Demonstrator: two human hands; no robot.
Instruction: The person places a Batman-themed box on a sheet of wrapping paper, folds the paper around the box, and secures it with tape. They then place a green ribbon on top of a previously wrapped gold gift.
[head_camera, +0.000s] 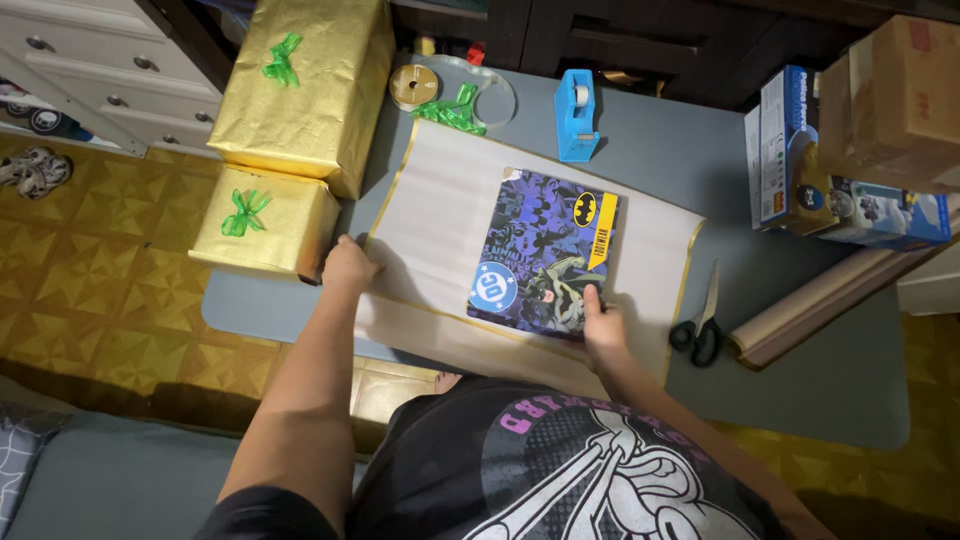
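Observation:
A flat purple and blue box with cartoon figures (545, 250) lies on a sheet of wrapping paper (440, 210), white side up with gold edges, spread on the grey table (680, 160). My left hand (348, 266) presses on the sheet's near left corner. My right hand (603, 322) rests on the box's near right corner, fingers on its edge.
Two gold-wrapped parcels with green bows (300, 80) (262, 222) sit at the left. A blue tape dispenser (576, 113), ribbon spools (413, 85) and green ribbon (455, 110) lie at the back. Black scissors (700, 325), a paper roll (820, 305) and cardboard boxes (880, 100) are at the right.

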